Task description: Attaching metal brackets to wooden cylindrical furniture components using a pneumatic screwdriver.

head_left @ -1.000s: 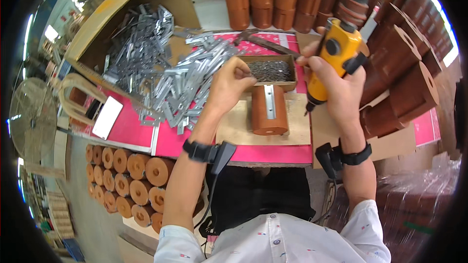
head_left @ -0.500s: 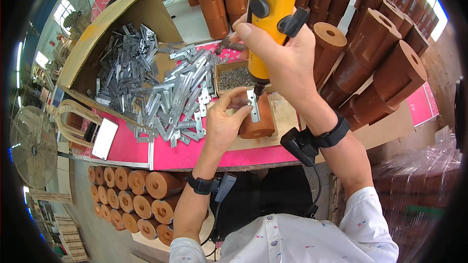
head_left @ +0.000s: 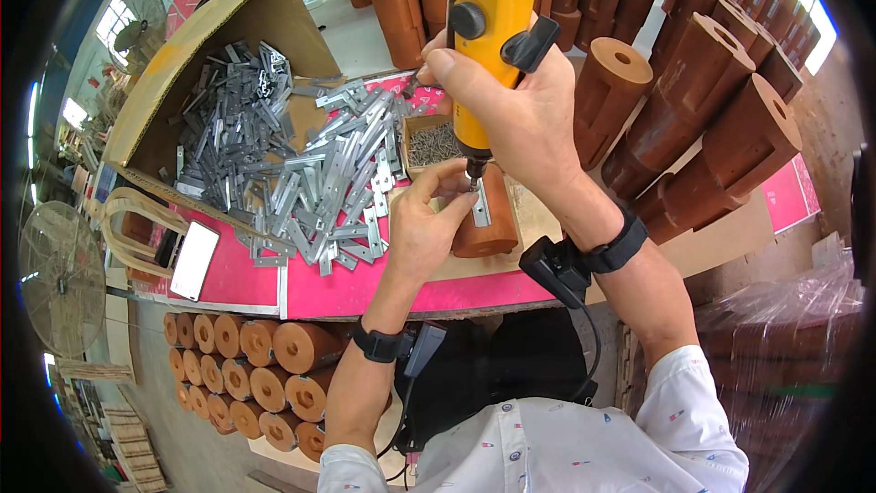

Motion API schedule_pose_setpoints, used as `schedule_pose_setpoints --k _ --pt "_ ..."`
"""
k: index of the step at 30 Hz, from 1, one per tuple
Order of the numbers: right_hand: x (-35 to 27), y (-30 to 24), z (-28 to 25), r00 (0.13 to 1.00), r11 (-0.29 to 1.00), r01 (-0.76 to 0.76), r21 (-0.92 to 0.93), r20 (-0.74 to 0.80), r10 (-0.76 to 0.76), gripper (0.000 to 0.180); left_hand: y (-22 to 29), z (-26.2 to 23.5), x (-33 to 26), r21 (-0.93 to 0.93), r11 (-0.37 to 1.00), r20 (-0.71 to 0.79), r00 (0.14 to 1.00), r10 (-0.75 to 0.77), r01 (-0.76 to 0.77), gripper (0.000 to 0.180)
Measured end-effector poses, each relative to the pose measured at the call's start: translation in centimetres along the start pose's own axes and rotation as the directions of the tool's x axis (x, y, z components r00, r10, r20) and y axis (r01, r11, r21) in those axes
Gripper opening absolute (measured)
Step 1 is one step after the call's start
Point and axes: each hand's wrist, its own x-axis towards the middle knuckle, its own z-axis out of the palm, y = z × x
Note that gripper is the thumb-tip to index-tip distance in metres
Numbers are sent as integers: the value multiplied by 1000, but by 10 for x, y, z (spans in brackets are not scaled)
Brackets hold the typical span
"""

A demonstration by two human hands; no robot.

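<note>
Left hand [head_left: 422,233] has its fingers pinched narrow on a small metal bracket [head_left: 480,205], steadying it against the brown cylinder block [head_left: 488,224] at the pink worktop's [head_left: 365,288] near edge. Right hand [head_left: 511,110] is wrapped tight around the yellow power screwdriver [head_left: 482,46], tip down on the bracket. Just behind sits a little box of screws [head_left: 431,141], then the heap of loose brackets [head_left: 319,183] spilling out of a cardboard box [head_left: 219,46].

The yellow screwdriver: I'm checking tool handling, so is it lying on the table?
No, the right hand holds the yellow screwdriver upright, tip down on the bracket atop the brown block.
</note>
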Motion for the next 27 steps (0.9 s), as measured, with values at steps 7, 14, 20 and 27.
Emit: schedule_pose_setpoints --k 7,14,20,27 --pt "7 7 -1 999 998 40 -57 2 -40 41 -3 0 13 38 999 14 999 30 -30 33" --pt "10 27 -3 994 990 100 -99 -33 -103 48 -21 0 25 92 995 50 998 40 -45 31" --pt "9 30 -4 994 986 99 -133 -36 -104 50 -25 0 27 131 988 50 996 76 -82 27" --pt "8 31 -4 986 965 162 -208 0 -166 53 -23 0 25 121 991 34 998 52 -56 27"
